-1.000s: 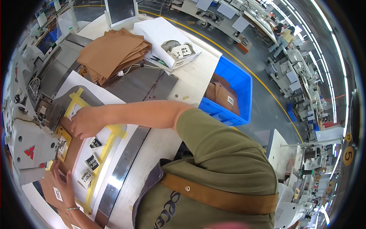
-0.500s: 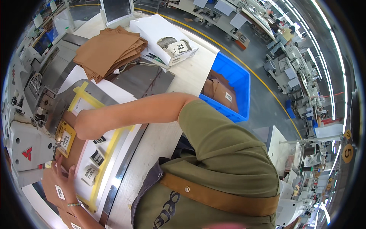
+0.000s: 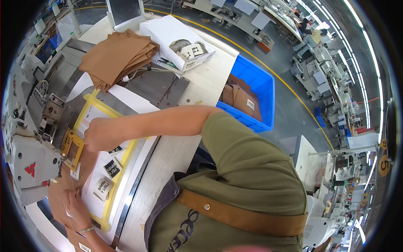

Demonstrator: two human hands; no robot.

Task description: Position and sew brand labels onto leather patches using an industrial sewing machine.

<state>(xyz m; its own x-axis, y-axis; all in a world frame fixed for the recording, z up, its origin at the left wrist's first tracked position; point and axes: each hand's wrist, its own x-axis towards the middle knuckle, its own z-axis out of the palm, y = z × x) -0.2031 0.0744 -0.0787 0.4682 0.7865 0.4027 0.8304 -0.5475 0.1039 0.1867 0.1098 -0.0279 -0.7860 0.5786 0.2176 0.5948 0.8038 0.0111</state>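
A long brown fabric-like panel [image 3: 86, 166] lies over the white template sheet, running under the yellow frame [image 3: 75, 147] of the sewing machine [image 3: 35, 155]. A white label [image 3: 76, 171] sits on the panel just on the near side of that frame. My left hand [image 3: 76, 208] is on the panel's near end, its fingers bent and drawn together on it. Close against the frame's right side, my right hand [image 3: 100, 134] is closed; its fingertips and anything in them are hidden. Loose black and white labels [image 3: 112, 167] lie right of the panel, inside yellow tape.
A stack of brown panels [image 3: 115, 56] stands at the far side, beside a white open box [image 3: 178, 44] of label rolls. Right of the table is a blue crate [image 3: 268, 101] holding brown pieces. More labelled brown pieces [image 3: 79, 241] hang at the near left edge.
The panel has slid toward me with my left hand, so its label has left the yellow frame's window. My left fingers, spread before, are drawn together. The right hand has barely shifted.
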